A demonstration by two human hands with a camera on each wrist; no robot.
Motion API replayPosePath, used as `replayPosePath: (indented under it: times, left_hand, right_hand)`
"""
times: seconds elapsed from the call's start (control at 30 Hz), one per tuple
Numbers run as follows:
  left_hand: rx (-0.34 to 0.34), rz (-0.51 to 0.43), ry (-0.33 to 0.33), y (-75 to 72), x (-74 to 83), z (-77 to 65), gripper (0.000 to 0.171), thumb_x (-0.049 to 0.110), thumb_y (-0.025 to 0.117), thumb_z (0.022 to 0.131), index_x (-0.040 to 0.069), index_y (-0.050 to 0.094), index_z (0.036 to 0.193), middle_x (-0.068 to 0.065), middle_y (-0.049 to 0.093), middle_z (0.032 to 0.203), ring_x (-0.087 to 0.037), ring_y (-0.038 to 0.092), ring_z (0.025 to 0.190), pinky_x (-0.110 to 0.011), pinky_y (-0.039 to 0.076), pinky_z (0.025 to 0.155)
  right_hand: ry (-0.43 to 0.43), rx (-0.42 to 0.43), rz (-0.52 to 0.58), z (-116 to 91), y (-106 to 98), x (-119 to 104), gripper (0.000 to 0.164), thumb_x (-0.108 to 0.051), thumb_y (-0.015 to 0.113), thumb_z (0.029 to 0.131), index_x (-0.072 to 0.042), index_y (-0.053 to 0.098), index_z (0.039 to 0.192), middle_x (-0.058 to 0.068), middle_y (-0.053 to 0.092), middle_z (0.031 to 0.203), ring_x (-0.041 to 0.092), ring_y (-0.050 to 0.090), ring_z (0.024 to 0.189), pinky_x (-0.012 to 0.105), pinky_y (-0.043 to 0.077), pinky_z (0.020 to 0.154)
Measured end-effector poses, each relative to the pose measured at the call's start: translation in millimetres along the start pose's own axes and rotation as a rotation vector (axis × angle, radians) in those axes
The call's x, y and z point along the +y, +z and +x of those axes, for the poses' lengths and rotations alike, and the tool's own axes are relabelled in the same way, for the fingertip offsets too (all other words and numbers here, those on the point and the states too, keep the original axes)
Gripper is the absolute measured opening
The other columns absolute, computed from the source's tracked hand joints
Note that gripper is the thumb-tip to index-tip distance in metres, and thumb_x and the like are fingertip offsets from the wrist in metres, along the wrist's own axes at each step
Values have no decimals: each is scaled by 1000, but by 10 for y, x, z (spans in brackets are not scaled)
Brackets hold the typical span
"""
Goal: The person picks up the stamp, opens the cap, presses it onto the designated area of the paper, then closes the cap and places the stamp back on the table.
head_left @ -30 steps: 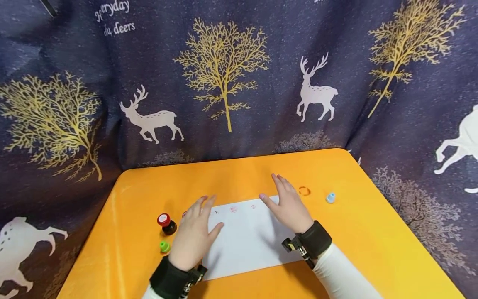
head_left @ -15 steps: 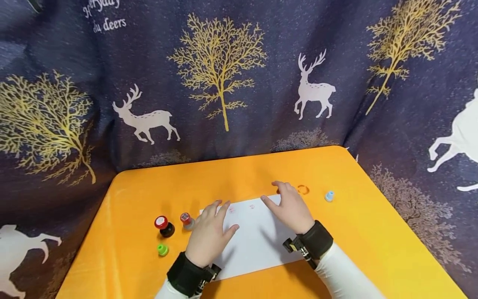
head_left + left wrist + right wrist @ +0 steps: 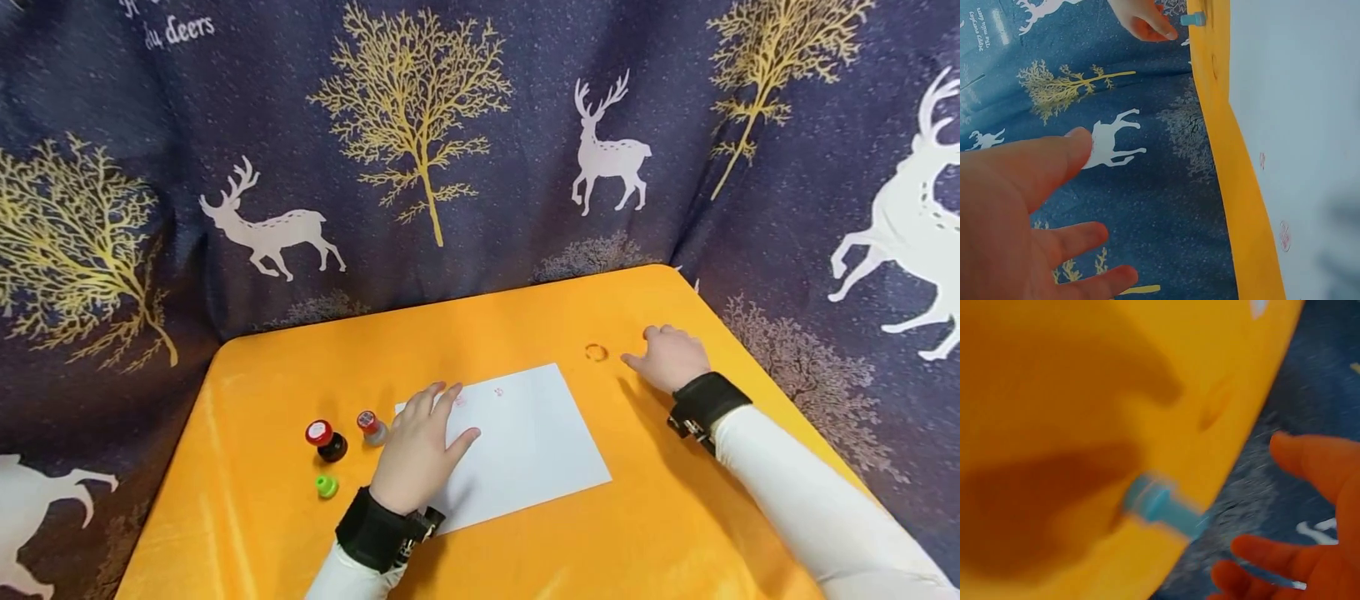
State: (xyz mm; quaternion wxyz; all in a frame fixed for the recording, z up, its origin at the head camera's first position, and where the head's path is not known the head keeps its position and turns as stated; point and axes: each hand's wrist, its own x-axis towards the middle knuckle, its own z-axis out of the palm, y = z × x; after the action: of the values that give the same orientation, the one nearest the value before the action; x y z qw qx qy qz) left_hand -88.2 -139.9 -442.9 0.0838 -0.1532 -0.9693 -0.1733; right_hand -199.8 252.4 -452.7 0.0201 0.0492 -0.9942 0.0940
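My right hand (image 3: 670, 360) reaches over the right side of the table, fingers loosely bent and thumb apart. In the right wrist view a small light-blue peg-shaped piece (image 3: 1163, 506) with a wider base stands on the table just off its fingertips. The hand hides this piece in the head view. My left hand (image 3: 416, 450) hovers at the left part of a white sheet of paper (image 3: 536, 450), fingers spread and holding nothing. Small red stamp prints (image 3: 1285, 235) mark the paper along its far edge.
Left of the paper stand a black stamp with a red top (image 3: 327, 442), a grey one with a red top (image 3: 372, 427) and a small green piece (image 3: 326, 486). A reddish ring mark (image 3: 596, 352) shows on the orange table (image 3: 480, 325). A dark curtain (image 3: 525, 208) hangs behind.
My right hand has moved from above the paper rightward to the light-blue piece. My left hand shifted slightly right at first, then stayed. The head view has turned a little.
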Motion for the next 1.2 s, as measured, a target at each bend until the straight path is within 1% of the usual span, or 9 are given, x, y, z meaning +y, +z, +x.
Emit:
replayPosePath:
  times: [0.1, 0.23, 0.4, 0.5, 0.6, 0.7, 0.9, 1.1, 1.2]
  left_hand:
    - [-5, -20, 9, 16, 8, 4, 68, 53, 62, 93, 16, 46, 148, -16, 46, 146, -34, 45, 132, -55, 37, 107]
    - [-12, -29, 7, 29, -3, 9, 68, 55, 59, 94, 16, 46, 148, -15, 46, 146, -34, 45, 133, -55, 37, 107]
    - [-27, -27, -9, 56, -24, 7, 67, 57, 54, 96, 16, 46, 148, -16, 47, 146, -33, 45, 133, -55, 37, 107]
    - [-31, -23, -27, 61, -35, 10, 67, 56, 54, 96, 15, 46, 148, -16, 47, 145, -34, 45, 133, -55, 38, 107]
    - [-33, -14, -49, 72, -46, 23, 67, 56, 54, 96, 14, 46, 148, -17, 48, 144, -34, 46, 132, -55, 38, 106]
    - [-37, -13, -65, 90, -51, 42, 67, 57, 54, 97, 15, 46, 148, -16, 49, 144, -34, 47, 132, -56, 39, 105]
    - [-25, -7, -69, 117, -76, 61, 67, 56, 56, 96, 13, 48, 146, -17, 51, 142, -34, 50, 129, -56, 41, 103]
    - [27, -12, -32, 168, -67, 76, 66, 54, 62, 93, 12, 51, 143, -13, 56, 135, -30, 55, 123, -51, 47, 98]
    - [78, -55, 22, 184, -22, 87, 65, 50, 67, 92, 11, 51, 142, -10, 58, 132, -26, 58, 120, -48, 49, 96]
  right_hand:
    - [-4, -114, 5, 37, 7, 177, 60, -45, 65, 92, 8, 60, 119, 24, 65, 95, 42, 62, 80, 56, 50, 69]
    - [-58, -223, 48, 98, 88, 271, 41, -31, 62, 96, 5, 61, 113, 16, 66, 90, 29, 60, 74, 46, 47, 67]
    - [-108, -194, 89, 154, 243, 216, 27, -21, 59, 97, 3, 64, 107, 15, 67, 92, 28, 61, 78, 47, 49, 73]
    - [-125, -161, 170, 164, 299, 19, 27, -22, 60, 97, 2, 64, 108, 14, 66, 91, 28, 60, 78, 47, 48, 74]
    - [-152, -138, 272, 142, 351, -287, 30, -25, 60, 98, -1, 65, 113, 13, 67, 99, 28, 62, 86, 46, 49, 79]
    - [-168, -143, 386, 74, 403, -625, 32, -29, 59, 100, -5, 64, 119, 9, 68, 103, 24, 62, 85, 43, 51, 77]
    - [-210, -157, 648, -109, 479, -1250, 30, -31, 58, 101, -10, 64, 122, 3, 66, 98, 16, 57, 77, 33, 46, 69]
    - [-320, -217, 922, -295, 490, -1568, 37, -30, 49, 106, -5, 56, 132, 15, 65, 103, 25, 62, 86, 35, 49, 77]
    - [-348, -248, 1037, -365, 472, -1653, 36, -28, 45, 107, -4, 56, 132, 16, 64, 96, 32, 61, 84, 33, 49, 76]
